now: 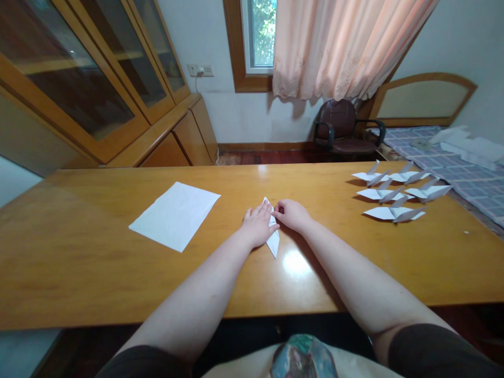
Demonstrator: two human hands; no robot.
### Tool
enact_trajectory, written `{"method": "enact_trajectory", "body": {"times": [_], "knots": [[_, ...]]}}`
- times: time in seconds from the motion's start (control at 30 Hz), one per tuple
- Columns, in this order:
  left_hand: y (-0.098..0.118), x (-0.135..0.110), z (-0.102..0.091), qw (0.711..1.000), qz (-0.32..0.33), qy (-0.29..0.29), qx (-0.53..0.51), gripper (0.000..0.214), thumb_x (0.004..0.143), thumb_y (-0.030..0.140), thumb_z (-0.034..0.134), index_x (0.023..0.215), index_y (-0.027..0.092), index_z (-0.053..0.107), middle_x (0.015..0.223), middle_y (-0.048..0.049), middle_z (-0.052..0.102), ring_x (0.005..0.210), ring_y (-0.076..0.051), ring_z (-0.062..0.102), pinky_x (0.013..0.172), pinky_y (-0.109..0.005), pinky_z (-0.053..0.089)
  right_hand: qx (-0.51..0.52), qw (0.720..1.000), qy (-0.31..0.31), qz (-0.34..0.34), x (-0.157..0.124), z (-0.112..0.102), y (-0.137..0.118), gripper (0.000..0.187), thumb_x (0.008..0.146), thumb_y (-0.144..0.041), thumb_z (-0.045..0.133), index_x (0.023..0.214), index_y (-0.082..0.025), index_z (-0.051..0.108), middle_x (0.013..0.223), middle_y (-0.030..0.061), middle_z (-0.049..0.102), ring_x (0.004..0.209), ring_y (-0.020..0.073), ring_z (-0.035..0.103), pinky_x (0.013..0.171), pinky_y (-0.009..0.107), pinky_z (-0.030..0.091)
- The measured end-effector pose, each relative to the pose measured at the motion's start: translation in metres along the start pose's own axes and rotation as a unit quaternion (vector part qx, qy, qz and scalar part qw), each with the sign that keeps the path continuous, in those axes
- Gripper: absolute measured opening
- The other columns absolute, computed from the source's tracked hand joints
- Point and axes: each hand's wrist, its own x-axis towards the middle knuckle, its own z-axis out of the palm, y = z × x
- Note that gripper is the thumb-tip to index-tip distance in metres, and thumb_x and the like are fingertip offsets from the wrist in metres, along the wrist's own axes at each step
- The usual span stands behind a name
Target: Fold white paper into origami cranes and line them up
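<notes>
A half-folded white paper piece [273, 241] lies on the wooden table [98, 262] in front of me. My left hand [258, 224] lies flat on it with fingers stretched out, pressing it down. My right hand [290, 214] is curled, its fingertips pinching the paper's upper edge beside the left fingers. A pointed end of the paper sticks out below the left hand; another tip shows above the fingers.
A flat white sheet [175, 214] lies to the left. Several folded paper cranes [394, 195] stand at the table's right. Beyond are a dark armchair [343, 128], a wooden glass-door cabinet [98, 79], a curtained window and a bed at far right.
</notes>
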Motion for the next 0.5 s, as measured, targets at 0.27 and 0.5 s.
{"method": "enact_trajectory", "body": {"times": [0.27, 0.5], "knots": [[-0.0003, 0.0006, 0.0012, 1.0, -0.005, -0.012, 0.016, 0.075, 0.09, 0.054, 0.036, 0.15, 0.012, 0.022, 0.158, -0.0144, 0.016, 0.146, -0.028, 0.016, 0.115, -0.052, 0.014, -0.004, 0.999, -0.004, -0.043, -0.0033, 0.0015, 0.0031, 0.027, 0.072, -0.042, 0.07, 0.083, -0.019, 0.063, 0.081, 0.0019, 0.064, 0.07, 0.0131, 0.053, 0.06, 0.023, 0.034], [-0.0004, 0.0006, 0.0012, 1.0, -0.005, -0.018, 0.009, 0.074, 0.09, 0.054, 0.036, 0.151, 0.014, 0.021, 0.159, -0.0131, 0.012, 0.146, -0.026, 0.014, 0.116, -0.051, 0.013, 0.012, 0.998, -0.006, -0.064, -0.002, 0.0035, 0.0053, 0.023, 0.072, -0.038, 0.072, 0.08, -0.019, 0.061, 0.081, 0.0017, 0.063, 0.07, 0.013, 0.052, 0.061, 0.024, 0.034]]}}
